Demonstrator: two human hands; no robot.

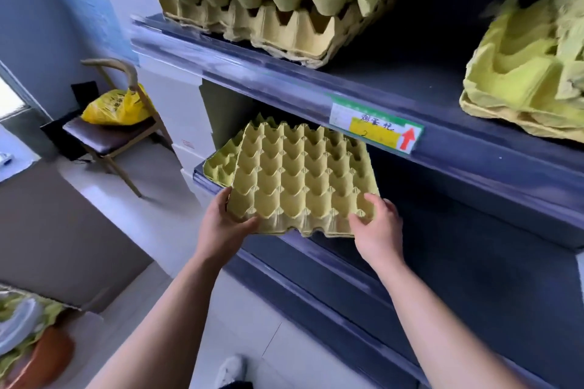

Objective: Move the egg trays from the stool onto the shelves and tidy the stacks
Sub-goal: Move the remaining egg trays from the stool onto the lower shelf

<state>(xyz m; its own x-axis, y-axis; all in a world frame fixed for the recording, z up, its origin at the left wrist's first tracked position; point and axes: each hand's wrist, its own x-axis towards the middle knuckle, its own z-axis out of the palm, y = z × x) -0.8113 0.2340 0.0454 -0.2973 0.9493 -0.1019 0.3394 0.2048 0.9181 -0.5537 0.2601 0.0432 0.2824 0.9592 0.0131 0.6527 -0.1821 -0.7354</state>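
**Clerk:** First item?

**Checker:** One yellow pulp egg tray (300, 180), cups up, at the left end of the lower shelf (458, 262). Its near edge overhangs the shelf's front lip. It sits askew over a second tray (221, 161), whose left side shows from underneath.

**Clerk:** Is it held?

**Checker:** Yes, by both hands, set apart on the near edge. The left hand (224, 224) grips the near left corner, fingers under and thumb along the edge. The right hand (376, 227) clamps the near right corner, fingers curled over the top cups. I cannot tell whether the tray's weight rests on the one below.

**Clerk:** And the upper shelf (252, 88)?

**Checker:** Two lots of greenish egg trays. The left stack (259, 3) juts past the front rail. The right stack (531, 79) is tilted and blurred. A shelf label (376, 128) with a red arrow is on the rail between them.

**Clerk:** Anything off the shelves?

**Checker:** A wooden chair (107, 139) stands far left, with a yellow plastic bag (117, 107) on its seat. Near left are blurred green trays (19, 319) above something orange-brown. A white shoe (232, 369) is on the floor between the arms.
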